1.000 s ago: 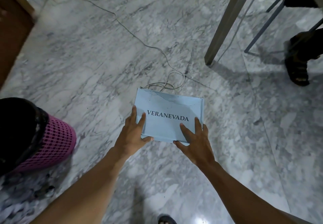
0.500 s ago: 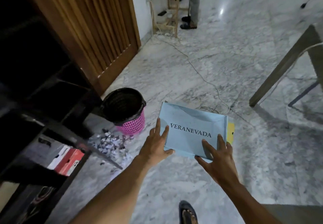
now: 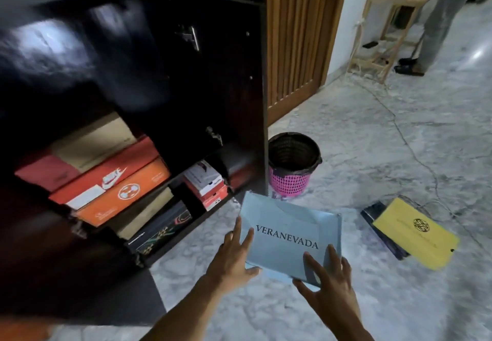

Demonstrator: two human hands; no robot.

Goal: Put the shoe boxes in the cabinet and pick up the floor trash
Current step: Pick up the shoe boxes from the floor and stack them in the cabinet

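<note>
I hold a light blue shoe box [image 3: 290, 231] marked VERANEVADA above the marble floor, just right of the dark cabinet [image 3: 218, 79]. My left hand [image 3: 231, 258] grips its near left edge and my right hand [image 3: 328, 284] its near right corner. The cabinet stands open, with red, orange and white shoe boxes [image 3: 111, 183] stacked on its shelves. A yellow box [image 3: 415, 231] lies on a dark box [image 3: 378, 215] on the floor to the right. Floor trash is hidden except for scraps beside the bin.
A pink bin with a black liner [image 3: 291, 162] stands by the cabinet's right side. A wooden slatted door [image 3: 295, 34] is behind it. A cable [image 3: 415, 151] runs across the floor. Another person's legs [image 3: 436, 26] stand by a wooden rack [image 3: 383, 29] at the far right.
My view has swung left and up toward the cabinet, whose shelves now fill the left side. Both hands have carried the blue box along, closer to the cabinet. The yellow box has come into view.
</note>
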